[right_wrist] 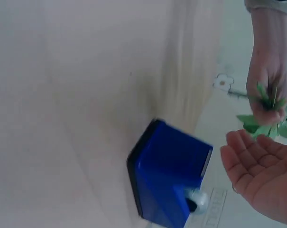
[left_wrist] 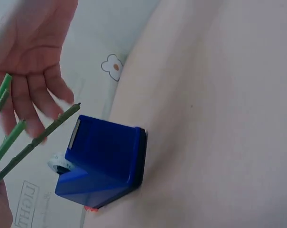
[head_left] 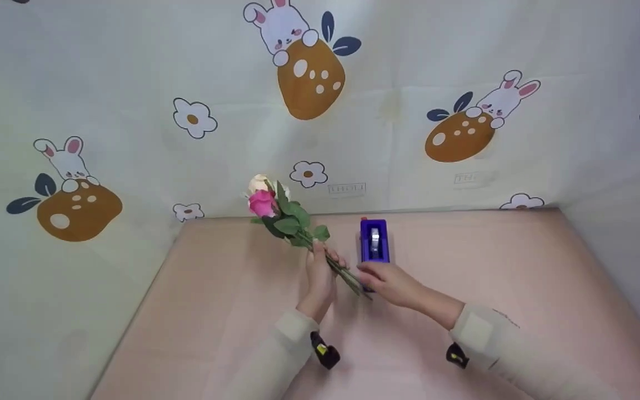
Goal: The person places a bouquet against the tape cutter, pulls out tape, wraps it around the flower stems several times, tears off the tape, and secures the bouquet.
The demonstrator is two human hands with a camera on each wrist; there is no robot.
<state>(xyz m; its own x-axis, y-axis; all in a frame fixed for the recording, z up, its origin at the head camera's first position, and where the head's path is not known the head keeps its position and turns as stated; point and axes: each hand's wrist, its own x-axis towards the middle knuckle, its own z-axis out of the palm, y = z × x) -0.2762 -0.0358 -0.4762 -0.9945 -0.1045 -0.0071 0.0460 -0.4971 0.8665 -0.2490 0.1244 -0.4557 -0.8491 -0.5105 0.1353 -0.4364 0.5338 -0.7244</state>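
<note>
My right hand (head_left: 391, 282), fingers (right_wrist: 245, 159) relaxed and grasping nothing, hovers beside the green stems (left_wrist: 20, 157) my left hand (head_left: 319, 273) grips; I'd hold them firmly, ends gathered evenly. Partly behind it, the blue tape dispenser (left_wrist: 105, 147) sits on the worktop (head_left: 214, 333), with the pink rose (head_left: 262, 204) and cream rose (head_left: 257, 183) farthest out, best kept from twisting.

The tape dispenser (left_wrist: 103, 154) looks to me like smooth, hard plastic with a soft gloss; its tape roll (head_left: 375, 240) shines. The pink rose (head_left: 262, 204) has matt, cloth-like petals, the stems (left_wrist: 43, 134) knobbly plastic. The tabletop (head_left: 231, 289) seems smooth and matt, the sleeve (head_left: 525, 350) dull cloth.
</note>
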